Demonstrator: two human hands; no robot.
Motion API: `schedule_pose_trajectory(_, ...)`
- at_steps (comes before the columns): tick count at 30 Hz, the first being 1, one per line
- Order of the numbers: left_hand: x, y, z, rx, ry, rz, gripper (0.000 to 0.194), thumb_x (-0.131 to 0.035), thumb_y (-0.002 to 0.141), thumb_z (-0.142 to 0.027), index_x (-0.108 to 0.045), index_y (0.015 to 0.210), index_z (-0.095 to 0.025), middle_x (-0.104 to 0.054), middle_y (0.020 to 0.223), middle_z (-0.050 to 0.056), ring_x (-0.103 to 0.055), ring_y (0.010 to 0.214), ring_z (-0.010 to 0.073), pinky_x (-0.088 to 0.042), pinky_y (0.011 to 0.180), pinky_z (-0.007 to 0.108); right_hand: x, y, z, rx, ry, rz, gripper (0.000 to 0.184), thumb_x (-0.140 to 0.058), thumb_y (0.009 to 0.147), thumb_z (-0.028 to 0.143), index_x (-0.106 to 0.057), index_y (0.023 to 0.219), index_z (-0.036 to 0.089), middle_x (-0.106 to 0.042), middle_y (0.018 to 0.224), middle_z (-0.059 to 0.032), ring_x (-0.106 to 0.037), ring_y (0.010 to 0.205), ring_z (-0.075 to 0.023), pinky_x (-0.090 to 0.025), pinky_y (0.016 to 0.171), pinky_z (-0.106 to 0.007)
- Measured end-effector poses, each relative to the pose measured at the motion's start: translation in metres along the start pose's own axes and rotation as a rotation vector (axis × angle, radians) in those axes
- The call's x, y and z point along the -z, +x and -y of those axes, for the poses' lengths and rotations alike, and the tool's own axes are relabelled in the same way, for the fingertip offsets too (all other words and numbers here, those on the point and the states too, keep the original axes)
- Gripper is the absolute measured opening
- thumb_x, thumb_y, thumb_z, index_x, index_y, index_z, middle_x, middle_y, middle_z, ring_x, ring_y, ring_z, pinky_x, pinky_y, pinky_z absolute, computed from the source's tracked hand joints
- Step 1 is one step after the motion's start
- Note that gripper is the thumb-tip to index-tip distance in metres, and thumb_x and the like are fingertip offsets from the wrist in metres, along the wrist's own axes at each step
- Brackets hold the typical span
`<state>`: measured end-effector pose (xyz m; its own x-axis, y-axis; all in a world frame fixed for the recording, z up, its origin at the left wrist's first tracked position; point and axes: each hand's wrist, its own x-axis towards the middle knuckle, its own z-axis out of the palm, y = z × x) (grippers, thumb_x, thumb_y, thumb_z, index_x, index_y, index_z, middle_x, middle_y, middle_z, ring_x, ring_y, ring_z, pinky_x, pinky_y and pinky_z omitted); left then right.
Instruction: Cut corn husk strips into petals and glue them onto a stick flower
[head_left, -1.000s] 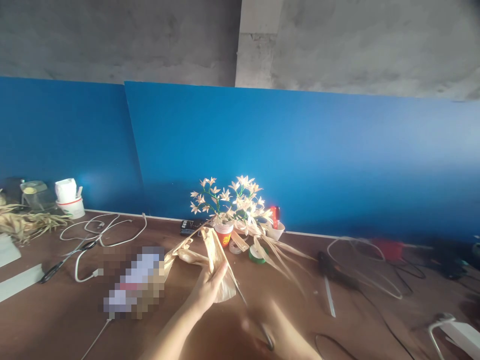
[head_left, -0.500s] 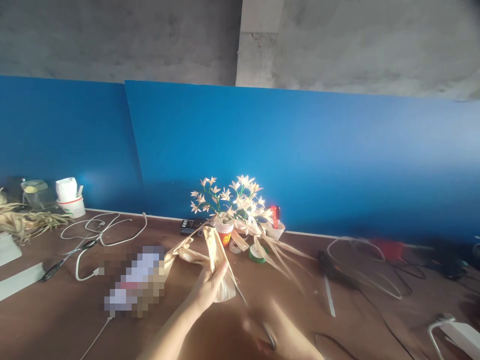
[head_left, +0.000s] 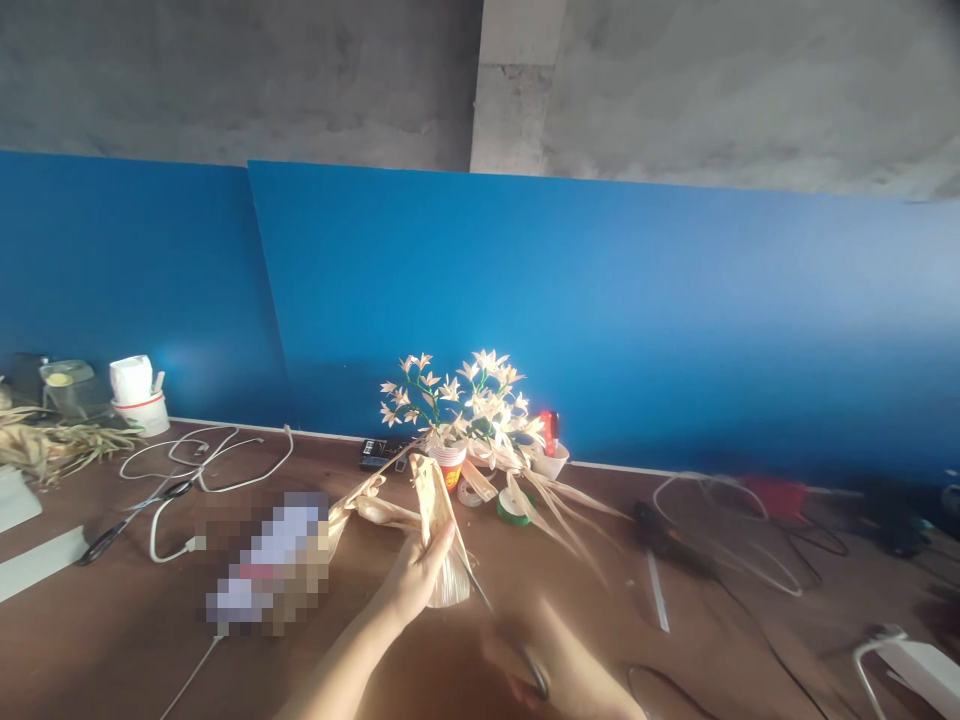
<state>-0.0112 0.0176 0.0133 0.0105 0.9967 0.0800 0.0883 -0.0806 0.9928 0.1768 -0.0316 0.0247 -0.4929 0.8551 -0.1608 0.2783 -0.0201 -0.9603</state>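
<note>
A person's left hand [head_left: 412, 575], low in the center of the frame, pinches a broad, pale straw-colored sheet of dried husk [head_left: 431, 495] between thumb and fingers. The husk stands nearly lengthwise in the frame, its folded top leaning slightly left toward the red-and-white paper cup [head_left: 450, 465] and its ribbed lower end spreading below the thumb. At lower right of center, the right hand [head_left: 574, 665], blurred, is closed around a slim, dark, scissors-like tool [head_left: 535, 673]; how wide its blades stand cannot be told. The tool slants up and to the left, its tip at or just beside the husk's right edge, so that it meets the sheet at an angle. The left hand is the nearer to the husk, already on it, while the right lies below and to the right, apart from it. Behind, cream star-shaped flowers on green stems [head_left: 491, 405] rise before a blue panel [head_left: 600, 300], with a green roll of tape [head_left: 514, 508] on the brown tabletop [head_left: 555, 570]
</note>
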Motion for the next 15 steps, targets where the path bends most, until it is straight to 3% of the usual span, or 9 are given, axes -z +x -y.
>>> schedule_pose_trajectory(3,-0.001,0.000,-0.002,-0.043,-0.021,0.002,0.043,-0.058,0.077,-0.058,-0.071,0.087,-0.018,-0.072,0.079,0.007,-0.065,0.093,0.0268,-0.050,0.084,0.032,-0.001,-0.001,-0.001,-0.008,0.002,-0.028,0.038,-0.061,0.071,0.054,-0.052,0.063,0.018,-0.044,0.044,0.0054,-0.040,0.040,-0.0075,-0.027,0.041,-0.021)
schedule_pose_trajectory(7,-0.002,0.001,0.000,-0.058,0.018,0.038,0.043,-0.055,0.079,-0.059,-0.070,0.074,-0.018,-0.069,0.067,0.005,-0.065,0.082,0.0249,-0.051,0.077,0.030,-0.001,-0.004,0.002,-0.020,0.009,-0.064,0.041,-0.063,0.067,0.057,-0.054,0.066,0.017,-0.045,0.046,0.0056,-0.042,0.042,-0.0074,-0.029,0.042,-0.020)
schedule_pose_trajectory(10,-0.001,0.003,0.003,-0.075,0.052,0.008,0.045,-0.053,0.079,-0.060,-0.067,0.068,-0.018,-0.065,0.062,0.004,-0.064,0.073,0.0225,-0.050,0.073,0.030,0.000,-0.004,0.000,-0.069,0.008,-0.017,0.038,-0.065,0.068,0.053,-0.057,0.071,0.016,-0.047,0.047,0.0055,-0.045,0.044,-0.0081,-0.032,0.042,-0.020)
schedule_pose_trajectory(15,-0.002,0.006,0.008,-0.055,0.014,-0.114,0.045,-0.056,0.075,-0.062,-0.067,0.068,-0.019,-0.065,0.061,0.004,-0.064,0.075,0.0241,-0.051,0.071,0.030,0.003,-0.001,-0.013,-0.091,0.010,0.107,0.038,-0.062,0.073,0.051,-0.062,0.081,0.014,-0.053,0.051,0.0032,-0.051,0.047,-0.0087,-0.034,0.042,-0.017)
